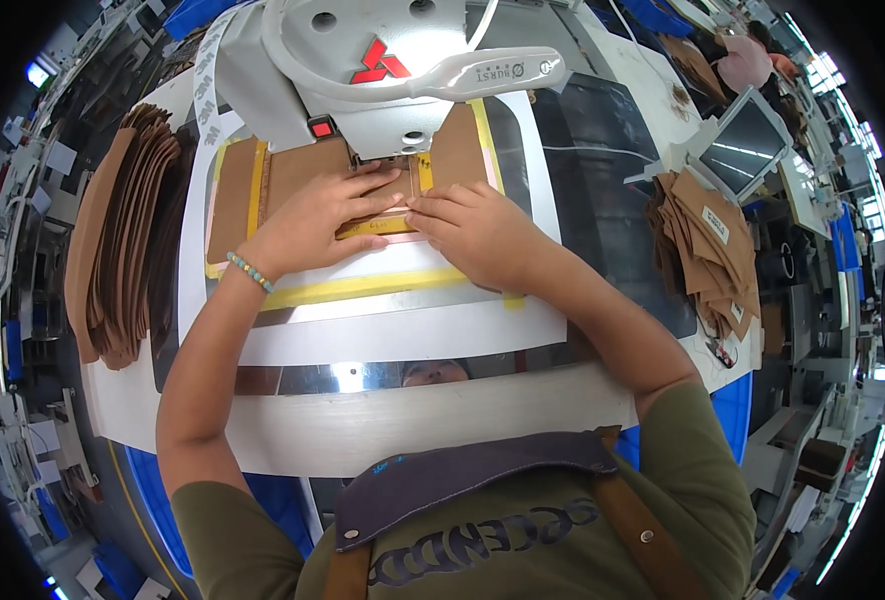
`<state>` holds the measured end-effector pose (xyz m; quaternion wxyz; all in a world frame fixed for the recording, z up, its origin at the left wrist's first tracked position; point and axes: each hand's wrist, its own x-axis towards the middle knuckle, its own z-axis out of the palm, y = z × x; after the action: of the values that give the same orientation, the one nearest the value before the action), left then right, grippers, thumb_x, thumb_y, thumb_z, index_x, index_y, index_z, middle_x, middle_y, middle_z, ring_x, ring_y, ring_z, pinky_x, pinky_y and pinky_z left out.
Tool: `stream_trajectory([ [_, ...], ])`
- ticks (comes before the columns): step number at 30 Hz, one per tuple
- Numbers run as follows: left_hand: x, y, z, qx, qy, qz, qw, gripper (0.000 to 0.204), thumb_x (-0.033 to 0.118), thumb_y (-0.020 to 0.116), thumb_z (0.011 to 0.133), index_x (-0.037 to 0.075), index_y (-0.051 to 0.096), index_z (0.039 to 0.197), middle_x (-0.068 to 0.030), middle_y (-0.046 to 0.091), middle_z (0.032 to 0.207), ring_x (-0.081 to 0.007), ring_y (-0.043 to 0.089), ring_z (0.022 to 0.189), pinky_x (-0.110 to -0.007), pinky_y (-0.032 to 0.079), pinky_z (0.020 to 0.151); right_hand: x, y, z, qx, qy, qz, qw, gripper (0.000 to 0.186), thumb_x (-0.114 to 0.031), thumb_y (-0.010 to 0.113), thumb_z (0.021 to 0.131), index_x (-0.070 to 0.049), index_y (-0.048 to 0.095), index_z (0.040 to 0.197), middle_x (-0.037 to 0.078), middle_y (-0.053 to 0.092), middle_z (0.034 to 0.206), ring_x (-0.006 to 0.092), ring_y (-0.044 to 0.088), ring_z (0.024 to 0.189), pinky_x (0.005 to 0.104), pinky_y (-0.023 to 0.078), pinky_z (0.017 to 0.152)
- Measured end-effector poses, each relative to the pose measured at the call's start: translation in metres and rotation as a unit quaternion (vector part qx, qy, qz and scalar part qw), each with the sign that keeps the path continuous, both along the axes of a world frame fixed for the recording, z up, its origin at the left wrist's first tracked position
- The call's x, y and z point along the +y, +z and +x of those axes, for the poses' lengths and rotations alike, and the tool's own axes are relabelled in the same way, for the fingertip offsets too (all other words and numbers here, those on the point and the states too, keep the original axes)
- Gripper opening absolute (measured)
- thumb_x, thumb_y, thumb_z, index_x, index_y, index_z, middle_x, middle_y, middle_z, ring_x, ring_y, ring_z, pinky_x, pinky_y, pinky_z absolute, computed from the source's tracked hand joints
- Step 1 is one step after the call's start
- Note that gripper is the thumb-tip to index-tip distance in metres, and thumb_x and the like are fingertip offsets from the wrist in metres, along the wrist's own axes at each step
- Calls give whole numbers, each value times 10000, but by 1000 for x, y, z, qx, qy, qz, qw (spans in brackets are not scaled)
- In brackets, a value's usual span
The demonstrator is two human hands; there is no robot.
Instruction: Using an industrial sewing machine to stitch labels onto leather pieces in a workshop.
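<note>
My left hand (317, 222) lies palm down with spread fingers on a brown fabric piece (302, 160), its fingertips close to the presser foot of a white sewing machine (432, 128). Opposite it, my right hand (482, 235) rests with fingers stretched out at the right end of a short yellow strip (387, 224); its thumb is hidden. The fabric sits in a flat template (362, 290) edged with yellow tape, on a white sheet (392, 345). A beaded bracelet (250, 272) is round my left wrist.
A tall stack of brown fabric pieces (112, 250) stands on the table's left side. At the right lies another brown pile (707, 240) with white labels, beside a tilted screen (742, 140). Blue bins (737, 420) sit below the table edge. A person in pink (744, 65) is far right.
</note>
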<state>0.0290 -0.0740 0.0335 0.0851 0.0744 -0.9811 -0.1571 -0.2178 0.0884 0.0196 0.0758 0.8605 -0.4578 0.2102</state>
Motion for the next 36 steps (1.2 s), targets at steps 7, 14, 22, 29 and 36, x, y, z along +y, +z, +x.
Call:
stream_trajectory([
  [7, -4, 4, -13, -44, 62, -14, 997, 585, 466, 723, 1008, 125, 687, 1482, -129, 623, 1566, -391, 555, 1388, -487, 443, 1205, -8, 4, -23, -94, -39, -11, 995, 275, -133, 747, 952, -48, 770, 1213, 115, 701, 1413, 291, 631, 1318, 448, 466, 1123],
  [14, 1, -6, -17, -11, 87, -29, 996, 612, 430, 702, 1022, 46, 645, 1495, -164, 637, 1530, -428, 545, 1374, -476, 424, 1209, -8, -5, -30, -122, -48, -1, 991, 223, -107, 749, 935, -44, 786, 1145, 139, 682, 1433, 303, 604, 1352, 479, 453, 1130],
  [22, -4, -8, 11, 0, 176, 46, 983, 469, 248, 614, 1077, -5, 634, 1472, -196, 603, 1538, -391, 532, 1432, -464, 406, 1218, -3, -7, -31, -135, -42, 3, 990, 176, -101, 743, 943, -36, 800, 1097, 148, 718, 1368, 316, 612, 1348, 480, 443, 1150],
  [29, -71, -33, 114, 71, 293, -28, 953, 484, 242, 575, 1103, -11, 598, 1516, -192, 560, 1587, -382, 474, 1512, -461, 350, 1277, -1, -14, -24, -125, -13, 18, 992, 160, -116, 741, 973, -46, 810, 1100, 145, 746, 1319, 314, 604, 1374, 481, 434, 1172],
  [36, -81, -43, 141, -4, 363, -72, 929, 584, 324, 544, 1123, 17, 499, 1619, -147, 435, 1725, -368, 373, 1596, -477, 281, 1320, 18, 42, -43, -85, -9, -27, 996, 149, -158, 727, 976, -83, 808, 1076, 103, 763, 1281, 292, 657, 1272, 467, 478, 1098],
])
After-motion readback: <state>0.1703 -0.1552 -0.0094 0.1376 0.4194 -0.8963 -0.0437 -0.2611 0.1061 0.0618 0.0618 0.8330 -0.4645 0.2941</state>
